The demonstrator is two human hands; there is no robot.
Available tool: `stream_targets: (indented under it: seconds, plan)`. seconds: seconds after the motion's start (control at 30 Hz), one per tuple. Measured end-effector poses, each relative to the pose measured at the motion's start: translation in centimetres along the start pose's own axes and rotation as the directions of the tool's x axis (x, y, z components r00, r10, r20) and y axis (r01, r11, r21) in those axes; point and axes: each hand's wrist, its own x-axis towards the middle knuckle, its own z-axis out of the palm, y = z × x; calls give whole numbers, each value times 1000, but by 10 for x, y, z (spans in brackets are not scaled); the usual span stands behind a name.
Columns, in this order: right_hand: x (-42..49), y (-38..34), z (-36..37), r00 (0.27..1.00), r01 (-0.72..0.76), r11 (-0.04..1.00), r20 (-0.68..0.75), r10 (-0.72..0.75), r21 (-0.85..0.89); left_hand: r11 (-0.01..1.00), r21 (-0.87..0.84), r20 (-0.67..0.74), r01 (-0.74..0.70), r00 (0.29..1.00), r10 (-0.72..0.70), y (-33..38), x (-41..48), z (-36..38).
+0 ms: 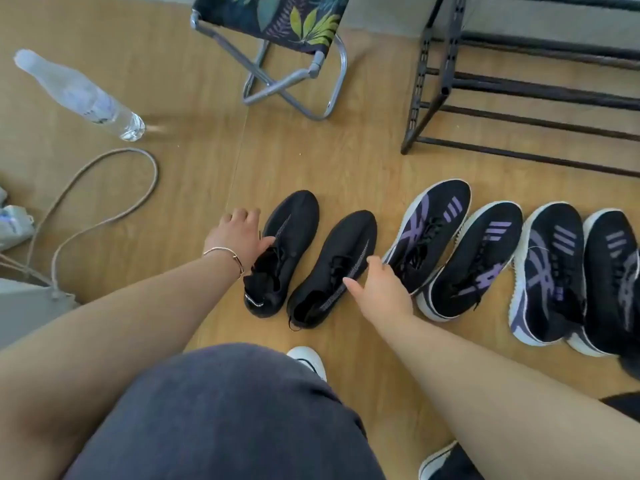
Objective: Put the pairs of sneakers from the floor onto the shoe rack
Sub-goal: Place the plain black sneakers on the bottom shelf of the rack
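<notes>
A row of sneakers lies on the wooden floor. The two leftmost are plain black: the left black sneaker (291,233) and the right black sneaker (341,265). My left hand (239,233), with a bracelet on the wrist, rests against the left one's outer side, thumb on its laces, fingers spread. My right hand (381,285) touches the right one's outer side, thumb on its knit stripe. Neither shoe is lifted. Further right lie a black-and-purple pair (440,223) (481,258) and another similar pair (550,271) (613,271). The black metal shoe rack (519,88) stands at the upper right, its bars bare.
A folding stool (294,46) with leaf-print fabric stands behind the shoes, left of the rack. A clear plastic bottle (79,91) and a looped grey cable (104,202) are at the left. My knee in dark shorts and my white shoe (308,358) fill the bottom.
</notes>
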Motion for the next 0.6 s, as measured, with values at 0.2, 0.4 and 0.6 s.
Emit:
stream_targets:
  seconds: [0.2,0.4,0.6]
  plan:
    - [28,-7,20,992,-116,984,-24,120,133,982,-158,196,107,978,-75,-3,21,24]
    - [35,-8,38,943,-332,895,107,314,300,871,-415,298,262,944,-142,-6,22,38]
    - [51,3,59,914,-396,678,192,358,620,691,-636,334,343,930,-155,-11,23,54]
